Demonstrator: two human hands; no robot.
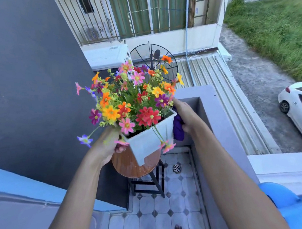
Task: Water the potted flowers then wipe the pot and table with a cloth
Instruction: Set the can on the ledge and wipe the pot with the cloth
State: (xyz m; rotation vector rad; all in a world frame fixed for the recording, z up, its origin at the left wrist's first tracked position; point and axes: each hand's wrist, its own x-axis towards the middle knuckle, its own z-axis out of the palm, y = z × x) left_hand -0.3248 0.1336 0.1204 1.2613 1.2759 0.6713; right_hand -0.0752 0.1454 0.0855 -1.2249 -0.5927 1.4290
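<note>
A white square pot (pixel 149 143) full of bright mixed flowers (pixel 129 102) is tilted above a small round wooden table (pixel 133 166). My left hand (pixel 107 147) grips the pot's left side near its rim. My right hand (pixel 183 114) presses a purple cloth (pixel 178 128) against the pot's right wall. The pot's underside is hidden, so I cannot tell whether it touches the tabletop. The wood looks wet and shiny near its front edge.
The table stands on black metal legs (pixel 157 183) over a tiled balcony floor with a drain (pixel 176 168). A grey parapet wall (pixel 215 121) runs along the right, a dark wall (pixel 34 71) on the left. A blue object (pixel 283 195) sits at the right.
</note>
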